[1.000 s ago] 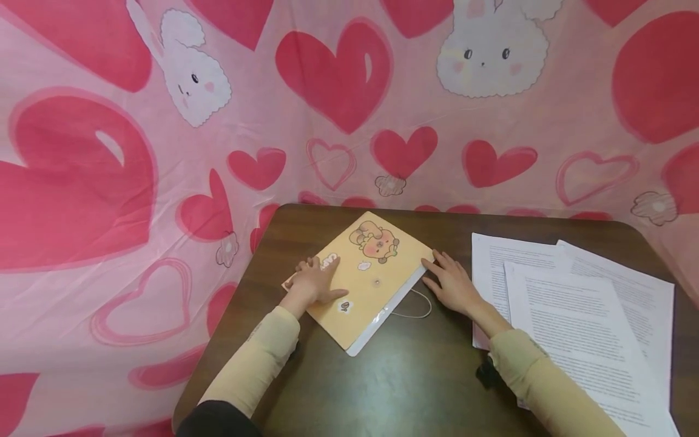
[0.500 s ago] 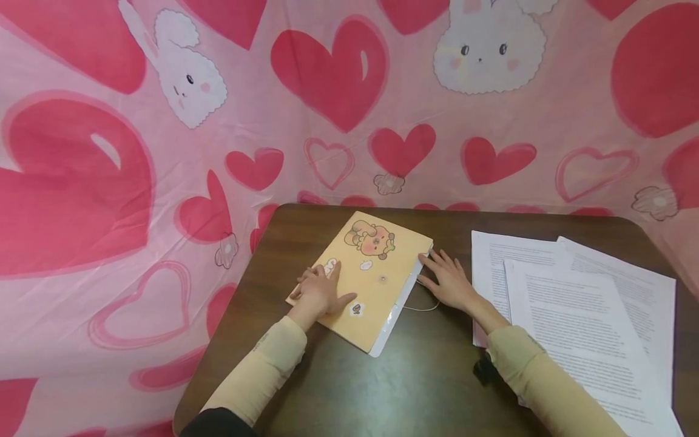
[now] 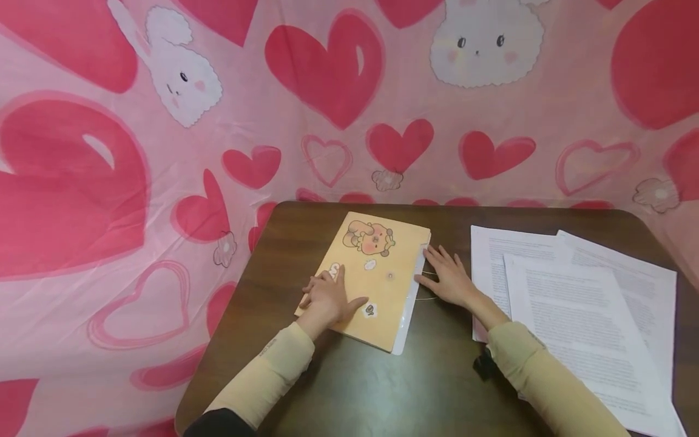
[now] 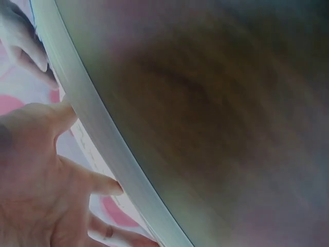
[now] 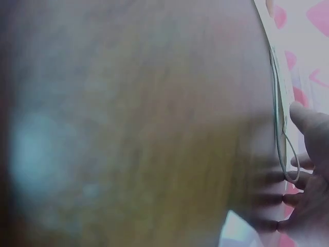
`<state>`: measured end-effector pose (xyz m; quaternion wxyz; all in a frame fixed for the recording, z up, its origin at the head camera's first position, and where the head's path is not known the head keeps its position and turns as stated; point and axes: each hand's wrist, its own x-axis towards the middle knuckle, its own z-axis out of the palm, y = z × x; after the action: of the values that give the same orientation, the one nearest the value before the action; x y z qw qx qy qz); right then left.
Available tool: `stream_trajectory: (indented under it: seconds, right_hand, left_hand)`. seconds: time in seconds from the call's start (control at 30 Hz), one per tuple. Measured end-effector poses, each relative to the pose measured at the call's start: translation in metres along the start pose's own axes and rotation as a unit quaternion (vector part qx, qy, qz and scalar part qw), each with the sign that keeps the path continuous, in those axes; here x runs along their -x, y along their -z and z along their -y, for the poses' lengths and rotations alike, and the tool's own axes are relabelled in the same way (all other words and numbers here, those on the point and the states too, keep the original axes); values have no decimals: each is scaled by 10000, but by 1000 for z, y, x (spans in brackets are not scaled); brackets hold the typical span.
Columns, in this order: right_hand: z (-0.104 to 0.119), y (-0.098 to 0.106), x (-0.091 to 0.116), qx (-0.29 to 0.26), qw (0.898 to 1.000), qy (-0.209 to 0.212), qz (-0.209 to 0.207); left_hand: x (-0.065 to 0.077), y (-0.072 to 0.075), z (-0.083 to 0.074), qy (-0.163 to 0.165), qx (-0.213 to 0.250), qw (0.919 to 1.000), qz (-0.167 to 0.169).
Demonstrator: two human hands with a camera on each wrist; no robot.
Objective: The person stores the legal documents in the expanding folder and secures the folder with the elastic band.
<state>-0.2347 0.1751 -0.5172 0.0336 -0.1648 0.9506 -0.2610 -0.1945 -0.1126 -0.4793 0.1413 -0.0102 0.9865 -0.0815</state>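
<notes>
A yellow folder (image 3: 379,285) with a cartoon bear and small stickers lies on the table, slightly turned. Along its right side runs a pale strip (image 3: 406,315), and a thin cord (image 3: 426,298) loops out toward the right. My left hand (image 3: 329,297) rests on the lower left of the cover, thumb and fingers spread. Fingertips of my right hand (image 3: 452,280) touch the right edge, fingers extended. In the left wrist view, the folder's thick edge (image 4: 110,136) passes beside the left fingers. The cord also shows beside the right hand (image 5: 313,180) in the right wrist view.
Several printed sheets (image 3: 573,328) lie overlapping on the right of the dark wooden table (image 3: 371,388). A small black object (image 3: 484,366) shows beside the right sleeve. Pink cloth (image 3: 327,170) with hearts and rabbits hangs behind and to the left.
The folder has turned so that its long sides run more upright in the head view, its near corner shifting right. My left hand has moved right with it; my right hand stays at its edge.
</notes>
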Motion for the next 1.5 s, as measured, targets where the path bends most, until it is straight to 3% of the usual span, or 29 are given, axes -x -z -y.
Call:
stream_trajectory:
  seconds: [0.23,0.4,0.67,0.9,1.1,1.3,1.5]
  right_hand:
    - [4,3,8,158,9997,165,103]
    - [7,4,28,157,9991,346,208]
    - [14,7,59,-292,9963,654,484]
    - [19,7,78,-161,9953,750,590]
    - [18,3,85,-123,9947,819,612]
    - [16,-1,87,-33,9948,843,568]
    - [17,-2,87,118,9951,834,515]
  left_hand:
    - [2,3,-10,67,-312,9994,-130]
    - [8,2,-15,27,-350,9993,-89]
    - [16,2,-21,99,-376,9991,-189]
    - [18,-2,-25,-36,-781,9964,-321]
    - [17,-1,-23,-32,-619,9968,-511]
    - [4,12,-15,-512,-484,9939,-852]
    - [-33,21,-7,-1027,495,9910,-706]
